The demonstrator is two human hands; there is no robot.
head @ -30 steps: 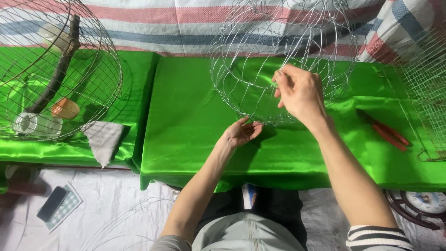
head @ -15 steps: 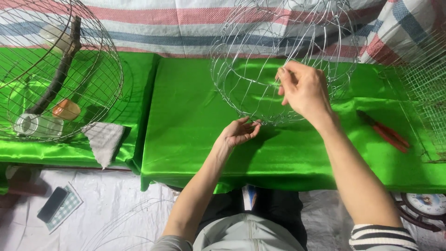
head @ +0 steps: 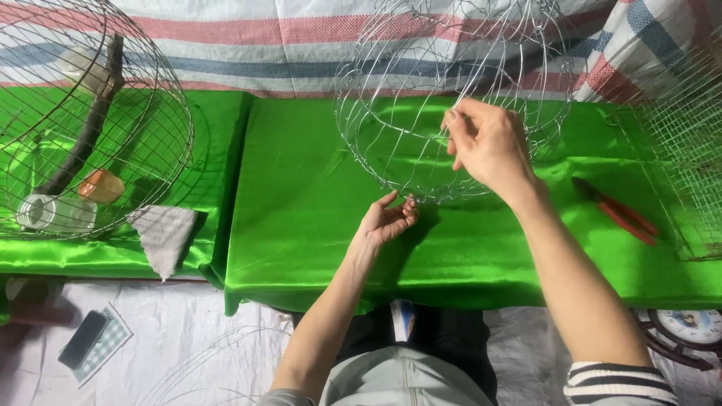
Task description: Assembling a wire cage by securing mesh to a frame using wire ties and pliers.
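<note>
— Where's the cage [head: 451, 98]?
— On the green cloth [head: 301, 195]: thin silver wire, domed, half open. Your right hand [head: 489, 143] pinches a strand; your left hand [head: 387, 219] pinches the bottom rim.
— Risk?
— If your pinch slips, the springy wire may snap back and jab you.

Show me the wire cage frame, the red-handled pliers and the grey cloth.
wire cage frame [head: 391, 146], head view, left side of its wires
red-handled pliers [head: 620, 214], head view, middle of the handles
grey cloth [head: 164, 231], head view, centre of the cloth
</note>
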